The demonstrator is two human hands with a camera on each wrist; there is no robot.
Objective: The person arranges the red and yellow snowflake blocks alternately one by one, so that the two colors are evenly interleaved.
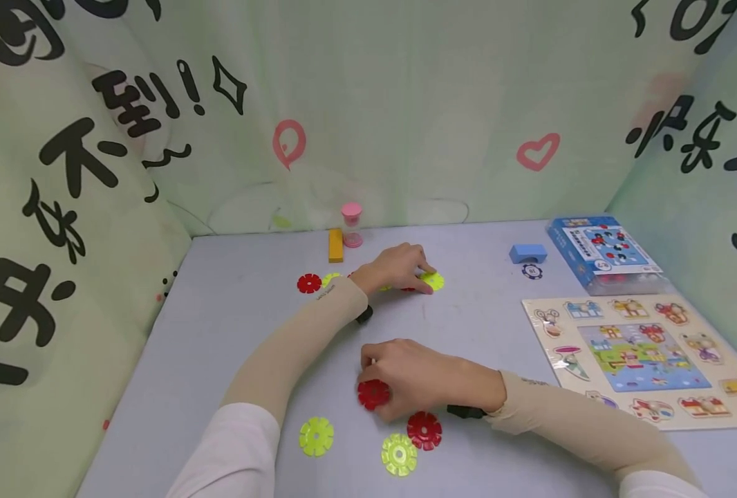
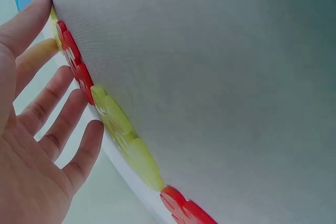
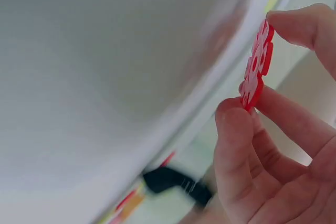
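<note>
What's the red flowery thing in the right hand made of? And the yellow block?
The red piece is probably shiny plastic: it's thin, with crisp notches and a pale sheen. The yellow block might be painted wood or plastic: its colour looks smooth and even, but it's too small to tell.

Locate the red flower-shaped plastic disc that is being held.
In the head view, the held red disc is below centre, pinched in the right hand, above and left of another red disc.

glossy red plastic disc [image 1: 373, 394], shiny yellow-green plastic discs [image 1: 316, 436], smooth matt tabletop [image 1: 468, 311], cloth sleeves [image 1: 281, 349]
</note>
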